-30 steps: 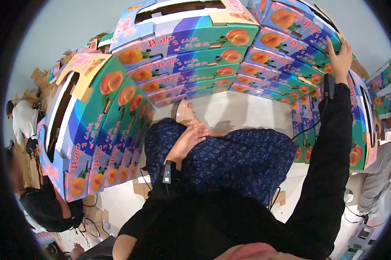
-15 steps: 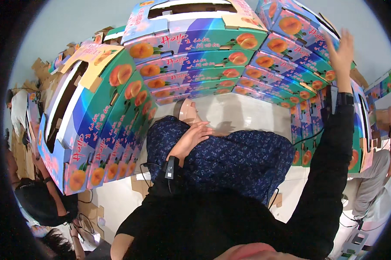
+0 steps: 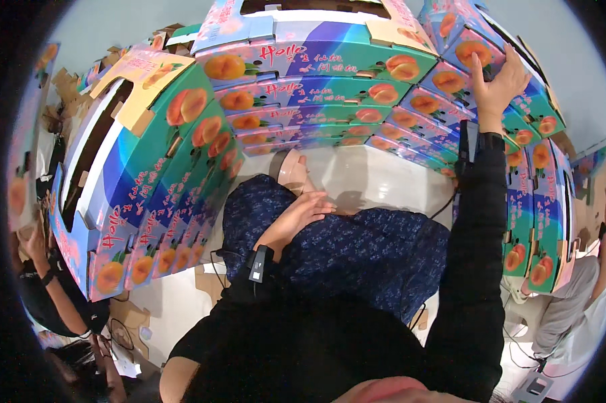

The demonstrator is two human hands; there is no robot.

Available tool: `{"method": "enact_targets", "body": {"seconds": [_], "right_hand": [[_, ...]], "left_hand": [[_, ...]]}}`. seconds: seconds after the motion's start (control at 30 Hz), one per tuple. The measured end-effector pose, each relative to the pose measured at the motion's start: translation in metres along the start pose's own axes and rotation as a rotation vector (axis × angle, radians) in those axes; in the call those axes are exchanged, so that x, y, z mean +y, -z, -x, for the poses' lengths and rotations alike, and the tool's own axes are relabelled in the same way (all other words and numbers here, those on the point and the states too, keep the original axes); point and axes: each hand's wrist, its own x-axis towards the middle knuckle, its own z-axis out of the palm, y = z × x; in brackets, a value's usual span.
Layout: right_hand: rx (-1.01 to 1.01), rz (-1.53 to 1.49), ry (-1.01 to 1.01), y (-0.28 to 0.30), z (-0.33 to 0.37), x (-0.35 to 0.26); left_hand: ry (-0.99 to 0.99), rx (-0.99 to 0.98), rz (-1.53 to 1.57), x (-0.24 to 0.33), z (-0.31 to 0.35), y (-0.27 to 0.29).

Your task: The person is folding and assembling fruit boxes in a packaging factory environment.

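Right hand (image 3: 501, 84) is up at the top of the far-right stack (image 3: 444, 84), thumb and fingers spread wide, nothing in the grasp. It overlaps the front of the top box; can't tell if it's touching. Left hand (image 3: 303, 213) lies on the patterned skirt (image 3: 343, 255), fingers straight and close together, no box held.

Fruit-print boxes are on three sides: left stack (image 3: 175, 148), far-middle stack (image 3: 330, 64), far-right stack, plus more boxes (image 3: 521, 221) at near right.

Risks as I see them: a one-handed push or pull high on the far-right stack could slide the top box or tip the column, since the left hand isn't bracing anything. Fingers hooked into a top cutout could tear the cardboard if the full weight hangs there. The cable (image 3: 444, 208) right of the knees could snag on a box corner if the right arm swings. A falling box could hit the foot (image 3: 293, 171) on the floor between the stacks. Lens bend hides any real lean.
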Motion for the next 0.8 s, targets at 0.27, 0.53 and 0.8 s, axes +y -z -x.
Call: {"method": "enact_targets", "body": {"seconds": [0.27,0.53,0.8], "right_hand": [[0.228,0.109,-0.083,-0.031,0.008,0.009],[0.222,0.197,0.036,-0.031,0.010,0.016],[0.184,0.235,0.014,-0.023,0.013,-0.004]], "left_hand": [[0.029,0.019,-0.013,0.008,-0.003,-0.009],[0.048,0.061,-0.013,0.013,-0.002,-0.014],[0.060,0.048,-0.043,0.014,-0.002,-0.013]]}}
